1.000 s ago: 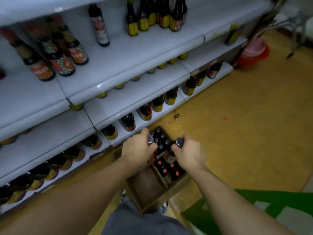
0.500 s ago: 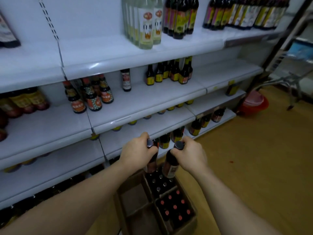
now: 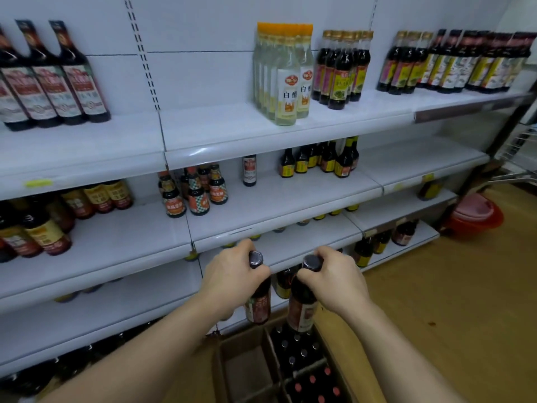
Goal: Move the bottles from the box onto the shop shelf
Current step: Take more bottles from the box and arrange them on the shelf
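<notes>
Carry the pair clear of the box [image 3: 247, 370] rim, keep them apart so the glass does not knock, and set each base flat on a bare part of the shelf [image 3: 290, 196], behind its front edge, before letting go. The left hand [image 3: 232, 279] grips the left bottle [image 3: 258, 305] by its neck, the right hand [image 3: 338, 279] the right bottle [image 3: 302, 311]; both hang upright over the box's far edge. Arms reach forward, knuckles up.

Head-worn, facing forward and down; close above left hand [image 3: 232, 279] and right hand [image 3: 337, 282], shop shelf [image 3: 290, 193] beyond, box [image 3: 247, 373] beneath.
</notes>
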{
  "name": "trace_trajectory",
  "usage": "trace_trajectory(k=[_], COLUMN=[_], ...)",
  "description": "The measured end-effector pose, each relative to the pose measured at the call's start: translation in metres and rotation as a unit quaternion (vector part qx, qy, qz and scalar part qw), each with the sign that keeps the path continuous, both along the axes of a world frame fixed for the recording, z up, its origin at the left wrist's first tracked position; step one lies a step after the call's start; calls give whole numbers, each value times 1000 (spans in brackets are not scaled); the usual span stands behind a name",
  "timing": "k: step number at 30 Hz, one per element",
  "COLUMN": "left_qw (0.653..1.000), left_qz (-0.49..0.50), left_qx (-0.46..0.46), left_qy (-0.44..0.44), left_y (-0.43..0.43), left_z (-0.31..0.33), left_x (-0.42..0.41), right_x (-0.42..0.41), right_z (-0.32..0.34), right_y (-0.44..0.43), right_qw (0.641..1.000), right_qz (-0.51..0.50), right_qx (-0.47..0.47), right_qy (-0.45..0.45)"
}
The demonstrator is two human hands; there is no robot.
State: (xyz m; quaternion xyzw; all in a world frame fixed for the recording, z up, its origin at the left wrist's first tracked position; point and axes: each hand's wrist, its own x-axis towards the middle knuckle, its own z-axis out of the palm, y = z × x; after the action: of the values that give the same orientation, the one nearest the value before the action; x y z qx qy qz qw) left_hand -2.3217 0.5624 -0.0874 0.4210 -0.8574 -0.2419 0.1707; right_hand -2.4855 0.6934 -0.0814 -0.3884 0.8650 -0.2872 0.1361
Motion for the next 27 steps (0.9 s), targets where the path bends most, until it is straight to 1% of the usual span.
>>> trace_trajectory(k=[6,12,14,17,21,27], left_qw=[999,996,995,994,994,994], left_qz=[37,67,72,76,78,77], left_qx=[1,1,-12,-25,-37,-38], left_qy=[19,64,66,75,70,74], left_y=[-15,-36,-45,-56,-74,-102], left_z=[15,43,55,73,88,114], left_x=[45,104,126,159,206,265], right_x=[32,81,101,133,174,226], right_z=[25,55,69,90,105,125], right_y=[-22,-50,-60,-74,-95,-124], right_qw=[999,997,996,994,992,991], right_qz=[35,65,77,90,101,121], right_qx=[-13,-42,-46,-62,-67,-66], right_qy=[10,15,29,23,37,0])
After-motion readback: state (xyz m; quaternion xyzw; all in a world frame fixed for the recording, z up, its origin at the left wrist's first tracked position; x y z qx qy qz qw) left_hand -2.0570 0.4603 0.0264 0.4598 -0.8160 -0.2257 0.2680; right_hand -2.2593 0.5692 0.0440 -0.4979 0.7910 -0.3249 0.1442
